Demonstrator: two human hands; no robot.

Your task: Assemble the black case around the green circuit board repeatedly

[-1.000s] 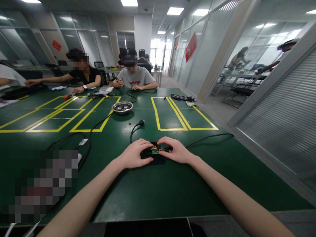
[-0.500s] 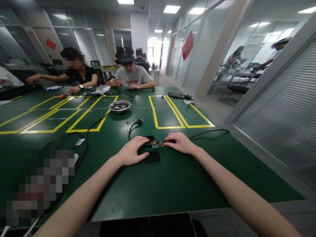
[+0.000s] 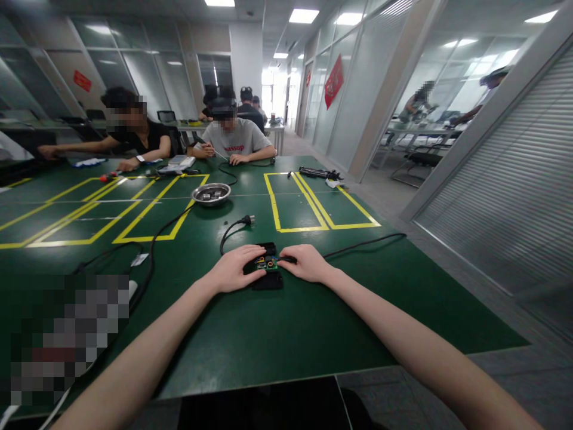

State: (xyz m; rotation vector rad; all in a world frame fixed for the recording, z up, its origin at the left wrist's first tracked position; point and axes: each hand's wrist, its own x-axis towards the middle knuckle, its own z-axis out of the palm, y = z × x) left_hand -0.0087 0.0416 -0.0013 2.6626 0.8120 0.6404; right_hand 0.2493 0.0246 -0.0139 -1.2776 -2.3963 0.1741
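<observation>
A small green circuit board (image 3: 267, 263) lies between two black plastic shell halves (image 3: 267, 280) on the green table (image 3: 277, 340). My left hand (image 3: 234, 268) rests on the left of them, fingers curled onto the board's left edge. My right hand (image 3: 305, 263) pinches the black cable end (image 3: 287, 259) at the board's right side. A black cable (image 3: 364, 242) runs off to the right from there. Another cable with a plug (image 3: 246, 220) lies just beyond the shells.
A metal bowl (image 3: 210, 193) with small parts stands further back. Yellow tape rectangles (image 3: 313, 206) mark the table. Black cables (image 3: 147, 263) trail at the left. Two people sit across the table working; others sit behind. Black tools (image 3: 316, 173) lie at the far right.
Both hands have drawn closer together around the board again, after spreading apart half a second ago. The view has shifted slightly to the right.
</observation>
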